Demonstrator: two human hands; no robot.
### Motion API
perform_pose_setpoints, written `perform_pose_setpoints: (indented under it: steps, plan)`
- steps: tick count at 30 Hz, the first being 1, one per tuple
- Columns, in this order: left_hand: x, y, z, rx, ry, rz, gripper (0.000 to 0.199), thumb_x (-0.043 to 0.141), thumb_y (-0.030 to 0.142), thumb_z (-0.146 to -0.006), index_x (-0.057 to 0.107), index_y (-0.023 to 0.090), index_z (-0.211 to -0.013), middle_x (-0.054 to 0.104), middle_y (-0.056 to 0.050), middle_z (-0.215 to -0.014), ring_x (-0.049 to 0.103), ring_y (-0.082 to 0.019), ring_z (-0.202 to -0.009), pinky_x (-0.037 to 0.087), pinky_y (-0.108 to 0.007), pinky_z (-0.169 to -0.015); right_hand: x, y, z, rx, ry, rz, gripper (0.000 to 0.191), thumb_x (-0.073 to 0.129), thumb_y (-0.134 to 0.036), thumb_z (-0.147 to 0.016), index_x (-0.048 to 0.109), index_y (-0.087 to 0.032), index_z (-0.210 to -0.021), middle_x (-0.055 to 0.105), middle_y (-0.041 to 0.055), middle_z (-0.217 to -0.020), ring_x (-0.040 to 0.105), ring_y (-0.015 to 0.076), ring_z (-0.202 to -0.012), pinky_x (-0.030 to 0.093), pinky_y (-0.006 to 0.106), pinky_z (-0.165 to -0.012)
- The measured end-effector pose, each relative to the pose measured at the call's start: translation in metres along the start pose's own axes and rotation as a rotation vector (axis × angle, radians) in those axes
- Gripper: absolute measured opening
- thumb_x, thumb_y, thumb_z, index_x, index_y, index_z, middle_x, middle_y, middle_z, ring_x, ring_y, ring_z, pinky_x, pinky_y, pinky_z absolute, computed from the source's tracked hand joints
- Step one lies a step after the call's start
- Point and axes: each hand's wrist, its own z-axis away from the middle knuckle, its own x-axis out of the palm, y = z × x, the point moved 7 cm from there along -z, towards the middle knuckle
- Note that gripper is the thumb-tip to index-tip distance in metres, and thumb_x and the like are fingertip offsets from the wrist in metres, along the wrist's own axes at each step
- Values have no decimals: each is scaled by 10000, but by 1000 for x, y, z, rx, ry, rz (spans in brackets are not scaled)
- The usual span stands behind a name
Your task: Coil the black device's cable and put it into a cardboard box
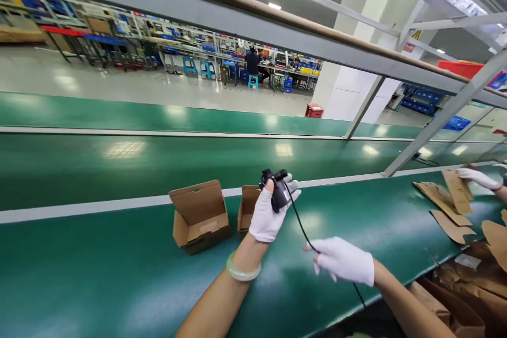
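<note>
My left hand [268,214], in a white glove with bare fingertips, grips a black device [279,194] with a cable, its exact kind unclear. The device is held up over the green bench, partly hidden by my fingers. From it a black cable [298,219] runs down to my right hand [344,260], also gloved, whose fingers are closed round it. Below that hand the cable hangs past the bench's front edge. An open cardboard box [204,237] stands left of my left hand. A second open box [246,210] sits just behind my wrist, partly covered by it.
The green bench top [130,269] runs across in front of me. Flat cardboard pieces [443,203] lie at the right, where another person's gloved hand [479,177] holds one. Brown boxes [459,301] are at lower right. A slanted metal post [435,121] rises behind the bench.
</note>
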Motion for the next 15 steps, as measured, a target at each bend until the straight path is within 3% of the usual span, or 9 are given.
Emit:
perform_pose_setpoints:
  steps: [2,4,6,8,11,13,15]
  plan:
    - [-3,12,-7,89,12,-77,643,737,611,-648,529,145,-1038,619,-76,-1018,624,-157,-787,540,-328,-713,14,-23,16,-105,-40,332,364,418,-222,-860,552,-231,-1199,702,-15,-782,542,124,-488,396,254,-521]
    - [-6,24,-9,256,-18,-323,581,707,607,-688,474,165,-985,600,-29,-860,570,-114,-628,502,-287,-610,14,-52,35,-248,15,650,305,452,-240,-871,571,-224,-1151,686,-3,-736,579,165,-555,355,286,-528]
    - [-6,23,-7,354,-94,-584,624,737,615,-644,433,180,-972,556,-5,-832,532,-106,-645,446,-257,-619,-4,-83,50,-379,173,864,248,443,-246,-897,588,-211,-1096,658,7,-701,567,173,-556,328,306,-531]
    - [-7,8,-3,301,-222,-769,727,755,676,-548,434,174,-965,512,6,-842,476,-107,-717,386,-239,-665,-33,-110,57,-494,380,958,229,409,-226,-926,610,-211,-1033,628,2,-660,527,155,-526,313,310,-534]
    - [-5,-18,13,99,-483,-899,842,724,770,-439,444,161,-947,470,17,-805,399,-121,-739,325,-238,-667,-83,-125,38,-564,568,856,234,411,-225,-942,644,-220,-969,631,-5,-666,516,127,-540,331,290,-543]
    - [-1,-26,27,18,-627,-899,877,732,773,-399,446,157,-954,490,1,-838,412,-138,-764,334,-251,-697,-106,-111,8,-502,545,629,206,464,-254,-928,665,-208,-945,673,8,-762,576,126,-643,403,261,-608]
    - [2,-23,35,-7,-678,-787,874,743,754,-411,427,169,-979,512,-19,-899,456,-150,-792,356,-261,-730,-110,-87,-23,-389,443,414,224,473,-273,-922,677,-183,-940,688,26,-828,599,133,-700,445,249,-659]
